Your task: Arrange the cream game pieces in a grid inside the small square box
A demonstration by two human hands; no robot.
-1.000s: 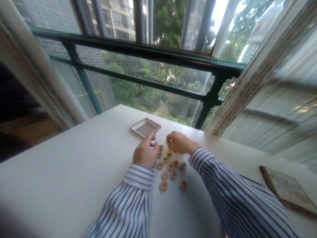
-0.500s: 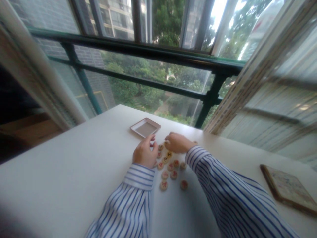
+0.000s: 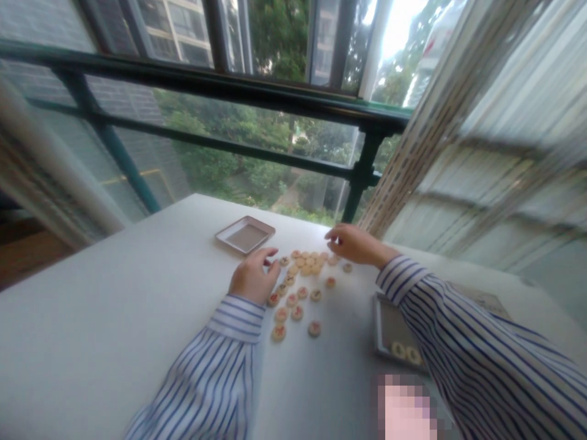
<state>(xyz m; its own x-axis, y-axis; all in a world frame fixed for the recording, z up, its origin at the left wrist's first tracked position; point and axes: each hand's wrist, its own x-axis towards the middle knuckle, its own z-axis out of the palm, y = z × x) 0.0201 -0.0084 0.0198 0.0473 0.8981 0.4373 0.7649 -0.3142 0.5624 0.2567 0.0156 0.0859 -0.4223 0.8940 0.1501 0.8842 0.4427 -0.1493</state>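
Round wooden Chinese chess pieces (image 3: 297, 312), marked with red or black characters, lie loose on the white table. Between my hands some plain-faced ones (image 3: 310, 261) sit close together in a cluster. My left hand (image 3: 254, 275) rests at the left edge of the pieces, thumb and fingers apart, with nothing visible in it. Just beyond the cluster, to its right, hovers my right hand (image 3: 356, 243). Its fingers are loosely bent and apart, and I see nothing between them.
A shallow tray (image 3: 223, 236) lies beyond my left hand. Partly under my right forearm, another tray (image 3: 378, 324) holds pale round pieces. A flat patterned panel (image 3: 481, 298) shows behind that sleeve. The window and green railing (image 3: 229, 79) border the table's far side.
My right hand has come away from the pieces and moved right, uncovering the cluster. The view has turned right. A tray beside my right forearm has come into sight.
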